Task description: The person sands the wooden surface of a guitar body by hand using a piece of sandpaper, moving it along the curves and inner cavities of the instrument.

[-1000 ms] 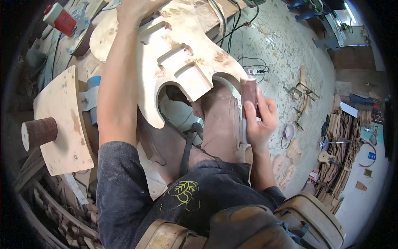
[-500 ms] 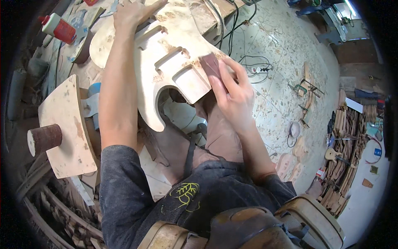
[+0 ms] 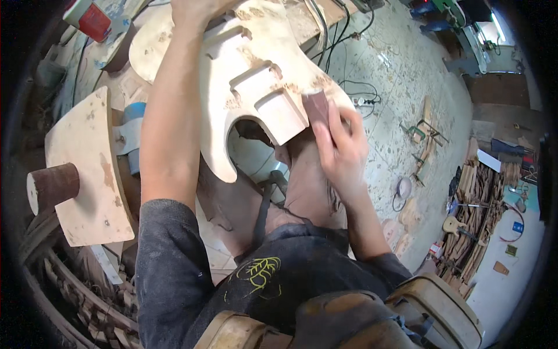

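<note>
A pale wooden guitar body (image 3: 273, 41) with routed cavities and burl-like patches lies over the bench edge, above my legs. At the top edge of the view, my left hand (image 3: 190, 13) rests on its upper part, fingers largely out of frame. My right hand (image 3: 343, 148) is closed round a dark red-brown sanding block (image 3: 315, 106), held on or just over the body's right side by the rectangular cavity; contact is unclear.
Left: curved plywood piece (image 3: 87, 139) with a brown cylinder (image 3: 55, 186), red-and-white glue bottle (image 3: 87, 20). Right: floor with cables (image 3: 357, 87), clamps (image 3: 417, 132), guitar bodies (image 3: 401, 224), stacked wood strips (image 3: 471, 198), machine (image 3: 474, 43) at upper right.
My right hand and block moved up and left from beside the body's right horn, then slightly down and right. My left hand stays on the body; the view has shifted slightly.
</note>
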